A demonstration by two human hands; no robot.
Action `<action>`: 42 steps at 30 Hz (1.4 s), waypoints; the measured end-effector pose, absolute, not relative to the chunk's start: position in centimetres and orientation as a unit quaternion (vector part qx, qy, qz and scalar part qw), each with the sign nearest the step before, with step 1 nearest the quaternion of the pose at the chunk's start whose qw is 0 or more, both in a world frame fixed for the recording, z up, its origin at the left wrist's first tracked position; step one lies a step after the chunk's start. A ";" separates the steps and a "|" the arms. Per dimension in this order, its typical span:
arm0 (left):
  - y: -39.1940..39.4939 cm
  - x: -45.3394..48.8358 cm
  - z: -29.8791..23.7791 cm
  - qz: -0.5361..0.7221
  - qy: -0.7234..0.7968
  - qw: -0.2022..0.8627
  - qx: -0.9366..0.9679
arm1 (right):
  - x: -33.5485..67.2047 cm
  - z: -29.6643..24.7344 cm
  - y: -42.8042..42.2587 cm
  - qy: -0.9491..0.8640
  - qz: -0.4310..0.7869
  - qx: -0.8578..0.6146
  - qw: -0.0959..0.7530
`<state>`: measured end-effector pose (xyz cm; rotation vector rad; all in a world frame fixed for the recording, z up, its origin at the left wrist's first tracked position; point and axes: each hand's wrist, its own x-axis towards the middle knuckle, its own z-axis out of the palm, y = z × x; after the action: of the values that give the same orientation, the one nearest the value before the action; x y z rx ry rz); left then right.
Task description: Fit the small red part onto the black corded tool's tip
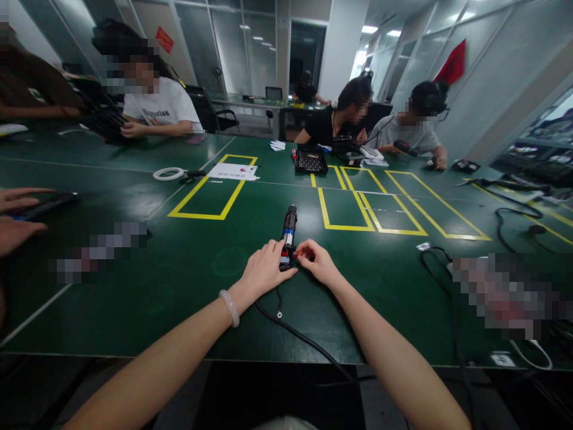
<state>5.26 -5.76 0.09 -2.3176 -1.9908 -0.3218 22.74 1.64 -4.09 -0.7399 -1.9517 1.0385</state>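
Seen from the head camera, a smooth, dark green tabletop (pixel 147 307) with a dull sheen spreads out, crossed by thin pale seams and marked with flat rectangles of yellow tape (pixel 197 216). Near its middle, in front of the wearer, lies a slim cylindrical device (pixel 289 232), its narrow dark tip pointing away. Its barrel passes from black-brown to a glossy blue band, then to a bright metal sleeve, and ends in a blocky black lower part with red and grey patches. A smooth black cable (pixel 305 338) curves from near the left wrist towards the close edge of the table, and beside it hangs a thinner lead with a small shiny ring (pixel 280 314).

The left hand (pixel 264 266), with a rounded, milky bangle (pixel 230 308) at the wrist, holds the device's lower part, its fingers over the left side and its thumb along the near end. The right hand (pixel 319 263) is drawn into a narrow pinch at the right side; as far as the small, partly covered view allows, its thumb and forefinger seem closed on a red-orange piece (pixel 299 254) next to the block. Farther off stands a black, rectangular tray (pixel 311 161).
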 end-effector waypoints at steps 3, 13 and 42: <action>-5.8 5.3 0.0 -0.105 -0.649 0.035 -0.753 | 22.7 -4.0 1.5 -0.796 0.367 -0.291 0.383; -6.1 5.8 0.5 -0.105 -0.661 0.007 -0.743 | 23.0 -2.9 1.2 -0.832 0.292 -0.324 0.343; -4.1 2.2 1.2 -0.057 -0.727 0.038 -0.683 | 23.1 -3.1 0.9 -0.811 0.318 -0.333 0.361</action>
<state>2.17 -4.08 1.22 -2.0943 -2.2314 -0.1745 23.11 0.92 -3.08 -0.8573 -2.0903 0.8195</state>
